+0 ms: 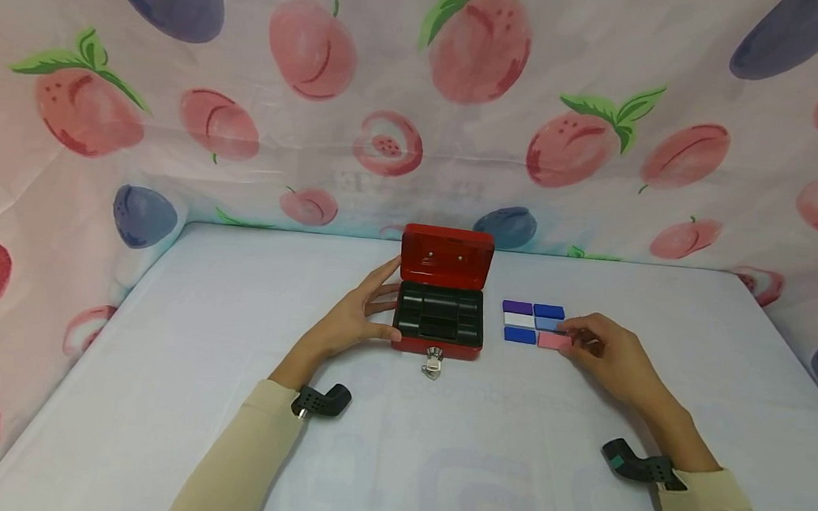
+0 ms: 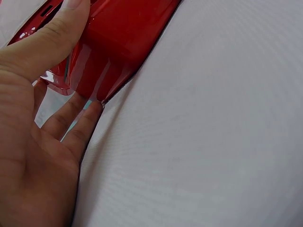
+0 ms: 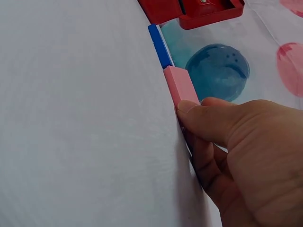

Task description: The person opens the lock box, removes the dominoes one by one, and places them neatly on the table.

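Note:
A red metal cash box [image 1: 438,351] stands on the table, its lid [image 1: 447,256] raised and a black divided tray [image 1: 439,313] inside. A small key [image 1: 433,366] sits at its front lock. Against the box's left side rests my left hand [image 1: 358,315], fingers spread and fairly straight, thumb near the front corner. To the right, several small flat blocks lie in two columns. My right hand [image 1: 605,352] pinches the end of a pink block [image 3: 181,84] between thumb and fingers. Its fingertips also hide part of the light blue block [image 1: 547,324] behind.
Beside the pink block lie a dark blue block [image 1: 520,335], a white one [image 1: 519,320], a purple one [image 1: 517,307] and another dark blue one [image 1: 549,310]. A white cloth [image 1: 337,472] covers the table; a fruit-patterned curtain [image 1: 238,53] hangs behind it.

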A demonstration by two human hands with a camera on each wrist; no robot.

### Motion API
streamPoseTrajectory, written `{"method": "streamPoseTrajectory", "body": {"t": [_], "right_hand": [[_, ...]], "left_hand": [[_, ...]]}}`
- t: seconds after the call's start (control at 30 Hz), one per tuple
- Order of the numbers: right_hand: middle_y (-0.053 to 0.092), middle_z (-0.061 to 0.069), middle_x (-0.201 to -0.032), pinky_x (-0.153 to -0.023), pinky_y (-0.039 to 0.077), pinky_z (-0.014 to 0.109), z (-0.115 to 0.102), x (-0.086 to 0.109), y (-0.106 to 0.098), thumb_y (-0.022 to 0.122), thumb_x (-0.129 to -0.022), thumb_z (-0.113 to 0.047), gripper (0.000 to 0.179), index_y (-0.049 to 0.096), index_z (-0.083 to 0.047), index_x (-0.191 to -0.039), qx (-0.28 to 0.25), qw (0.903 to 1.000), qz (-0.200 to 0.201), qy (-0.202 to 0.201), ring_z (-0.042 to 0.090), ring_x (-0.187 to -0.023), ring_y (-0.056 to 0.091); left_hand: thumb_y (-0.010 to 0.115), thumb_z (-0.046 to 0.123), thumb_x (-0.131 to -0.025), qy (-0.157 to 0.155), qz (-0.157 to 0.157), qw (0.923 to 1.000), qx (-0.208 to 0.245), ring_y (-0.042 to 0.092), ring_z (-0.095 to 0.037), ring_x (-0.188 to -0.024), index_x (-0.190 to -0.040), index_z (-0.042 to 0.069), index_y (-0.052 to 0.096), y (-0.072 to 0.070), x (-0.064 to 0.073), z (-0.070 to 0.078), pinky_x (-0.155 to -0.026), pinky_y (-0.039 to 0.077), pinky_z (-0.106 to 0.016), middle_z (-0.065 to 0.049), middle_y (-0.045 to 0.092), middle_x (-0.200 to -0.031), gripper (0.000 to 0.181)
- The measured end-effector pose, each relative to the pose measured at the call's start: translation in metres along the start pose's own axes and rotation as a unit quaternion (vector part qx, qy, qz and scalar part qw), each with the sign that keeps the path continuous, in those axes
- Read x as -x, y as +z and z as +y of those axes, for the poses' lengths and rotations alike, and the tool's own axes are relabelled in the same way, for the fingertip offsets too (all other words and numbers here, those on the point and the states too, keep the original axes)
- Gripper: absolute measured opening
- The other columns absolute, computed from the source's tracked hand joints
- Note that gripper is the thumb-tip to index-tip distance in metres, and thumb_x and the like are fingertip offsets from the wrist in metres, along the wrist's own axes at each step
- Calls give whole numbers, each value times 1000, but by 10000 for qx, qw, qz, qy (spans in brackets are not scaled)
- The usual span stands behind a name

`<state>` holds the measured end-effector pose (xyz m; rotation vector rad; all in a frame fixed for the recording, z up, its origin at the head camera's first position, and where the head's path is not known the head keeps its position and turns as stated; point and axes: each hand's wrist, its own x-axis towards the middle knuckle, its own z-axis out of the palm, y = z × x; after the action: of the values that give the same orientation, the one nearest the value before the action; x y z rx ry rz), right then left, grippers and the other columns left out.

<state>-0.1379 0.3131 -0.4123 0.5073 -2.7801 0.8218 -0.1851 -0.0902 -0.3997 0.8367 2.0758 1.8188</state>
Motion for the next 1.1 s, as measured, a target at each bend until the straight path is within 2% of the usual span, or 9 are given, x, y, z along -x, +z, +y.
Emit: {"method": "streamPoseTrajectory", "body": {"t": [0.23,0.5,0.8,1.1], "right_hand": [[61,1,-94,-67,50,17,-4,0,0,73,-82,0,23,70,-10,-102,80,9999,92,-75,14,-77,53],[61,2,-94,-68,51,18,-4,-1,2,73,-82,-1,21,71,-8,-102,148,9999,67,-15,15,-79,53],[61,3,-95,-69,52,21,-5,-2,1,73,-84,-3,21,72,-8,-104,169,9998,21,63,16,-80,54],[61,5,-97,-71,51,22,-6,-1,0,72,-85,-6,21,72,-8,-106,183,9996,-49,192,18,-82,55]], "left_hand": [[77,-8,-74,71,-37,9999,141,32,-35,-135,-155,17,15,0,-1,-2,-106,35,-50,-9,18,-156,105],[77,-7,-74,-17,-1,10000,65,35,-36,-134,-155,18,15,0,0,-1,-104,37,-51,-10,21,-155,105],[78,-5,-74,43,-37,9998,191,33,-36,-135,-155,18,15,-1,-1,-2,-106,35,-51,-9,19,-155,105],[78,-5,-74,51,-12,10000,61,34,-36,-134,-155,18,15,0,0,-2,-105,36,-51,-10,20,-155,105]]}}
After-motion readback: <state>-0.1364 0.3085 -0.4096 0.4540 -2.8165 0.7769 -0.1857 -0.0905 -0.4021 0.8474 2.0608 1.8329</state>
